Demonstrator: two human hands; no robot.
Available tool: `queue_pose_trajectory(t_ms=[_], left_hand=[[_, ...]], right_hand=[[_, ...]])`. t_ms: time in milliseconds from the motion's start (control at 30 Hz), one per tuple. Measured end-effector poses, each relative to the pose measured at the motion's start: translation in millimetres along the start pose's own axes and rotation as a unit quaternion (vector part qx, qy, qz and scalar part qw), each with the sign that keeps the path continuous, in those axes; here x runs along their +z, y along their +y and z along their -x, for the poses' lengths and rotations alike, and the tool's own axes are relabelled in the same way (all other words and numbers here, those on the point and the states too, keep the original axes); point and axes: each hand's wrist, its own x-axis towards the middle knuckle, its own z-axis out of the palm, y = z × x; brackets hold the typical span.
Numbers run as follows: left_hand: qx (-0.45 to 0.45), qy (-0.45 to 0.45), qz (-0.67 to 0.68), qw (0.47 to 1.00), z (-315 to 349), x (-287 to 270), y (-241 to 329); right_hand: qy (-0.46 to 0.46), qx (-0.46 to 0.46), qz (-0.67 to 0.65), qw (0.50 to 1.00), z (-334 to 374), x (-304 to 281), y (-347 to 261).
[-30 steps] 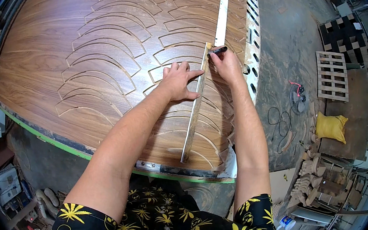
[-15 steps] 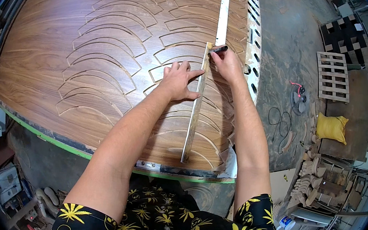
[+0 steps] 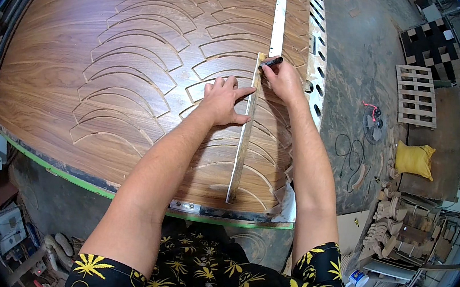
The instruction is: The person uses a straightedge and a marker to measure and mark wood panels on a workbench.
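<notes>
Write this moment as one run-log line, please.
left hand: touching narrow strip; right hand: holding black marker near strip's far end; strip: lying on wood-grain panel

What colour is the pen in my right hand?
The pen in your right hand is black, best seen in the head view.

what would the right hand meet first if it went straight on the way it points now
Most likely the narrow brown wooden strip, just left of the right hand; the slim black marker it holds overlaps the strip in view, though contact is unclear.
</notes>
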Motion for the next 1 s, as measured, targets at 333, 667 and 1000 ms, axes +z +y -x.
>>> queue_pose_trajectory(t_ms=[333,667,1000], left_hand=[[0.010,0.016,0.010,1.000,-1.1,5.2,-4.3],[0.014,0.025,0.012,1.000,-1.9,7.5,-5.5],[0.016,0.025,0.008,1.000,-1.3,7.4,-6.8]], right_hand=[[0.025,0.005,-0.059,0.998,5.8,-20.9,0.9],[0.012,0.032,-0.046,0.998,6.5,-7.4,8.4],[0.015,0.027,-0.042,0.999,3.2,2.8,-5.4]])
